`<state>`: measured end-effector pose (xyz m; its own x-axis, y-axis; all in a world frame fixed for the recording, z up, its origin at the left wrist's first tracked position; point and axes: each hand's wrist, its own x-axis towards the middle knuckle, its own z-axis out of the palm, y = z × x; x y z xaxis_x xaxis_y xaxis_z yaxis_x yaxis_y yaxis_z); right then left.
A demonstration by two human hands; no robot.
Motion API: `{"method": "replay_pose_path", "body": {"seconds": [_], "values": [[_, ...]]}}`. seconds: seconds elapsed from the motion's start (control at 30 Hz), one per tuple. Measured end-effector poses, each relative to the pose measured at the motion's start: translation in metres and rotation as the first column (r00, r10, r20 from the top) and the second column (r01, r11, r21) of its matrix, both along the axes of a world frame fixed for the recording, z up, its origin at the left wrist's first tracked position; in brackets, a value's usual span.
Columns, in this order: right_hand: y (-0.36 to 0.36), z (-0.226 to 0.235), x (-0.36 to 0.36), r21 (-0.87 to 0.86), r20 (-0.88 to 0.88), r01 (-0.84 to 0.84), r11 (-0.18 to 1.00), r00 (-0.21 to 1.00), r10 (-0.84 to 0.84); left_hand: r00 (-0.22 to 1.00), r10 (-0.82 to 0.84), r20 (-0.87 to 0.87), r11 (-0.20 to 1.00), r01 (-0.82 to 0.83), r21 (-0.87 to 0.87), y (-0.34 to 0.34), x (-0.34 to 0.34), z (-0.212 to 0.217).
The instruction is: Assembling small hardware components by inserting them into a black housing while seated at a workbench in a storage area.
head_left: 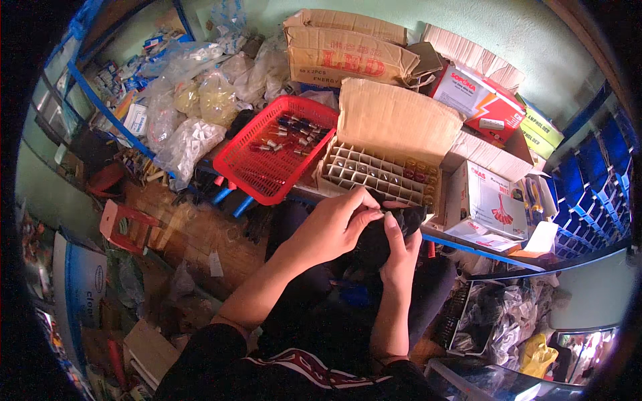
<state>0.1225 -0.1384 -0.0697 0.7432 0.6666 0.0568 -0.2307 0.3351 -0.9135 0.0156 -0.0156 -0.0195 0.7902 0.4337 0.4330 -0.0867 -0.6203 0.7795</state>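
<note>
My left hand [341,227] is closed in a pinch, its thumb and fingertips meeting the right hand's thumb. My right hand [399,252] is closed on a crumpled black cloth-like piece [409,217], which bunches up behind its fingers. Whatever lies between the fingertips is too small to make out. Just beyond the hands stands an open carton with a cardboard divider grid [364,175]; several yellowish and reddish glass bulbs [416,172] fill cells at its right. To its left, a red plastic basket [231,160] holds several small bulbs [291,137] with metal caps.
Clear plastic bags [194,144] pile up at the far left. Cartons [351,57] line the wall, and a white box [487,207] stands right of the grid carton. Blue bins [588,180] are at the right. A red stool [127,227] sits on the floor.
</note>
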Motion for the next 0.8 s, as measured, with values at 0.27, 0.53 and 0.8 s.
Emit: {"method": "replay_pose_path", "body": {"seconds": [0.27,0.53,0.8], "values": [[0.001,0.002,0.001,-0.068,0.076,-0.008,0.998,0.997,0.013,0.953,0.240,-0.183,0.942,-0.184,0.280,0.001,-0.001,-0.007],[0.003,-0.006,0.002,-0.015,-0.028,0.041,0.999,0.999,-0.041,0.997,0.068,0.033,0.981,-0.073,0.177,0.001,-0.003,-0.001],[0.004,-0.006,0.000,-0.047,0.033,0.026,0.999,0.999,-0.024,0.969,0.187,-0.162,0.957,-0.142,0.254,-0.001,-0.002,-0.002]]}}
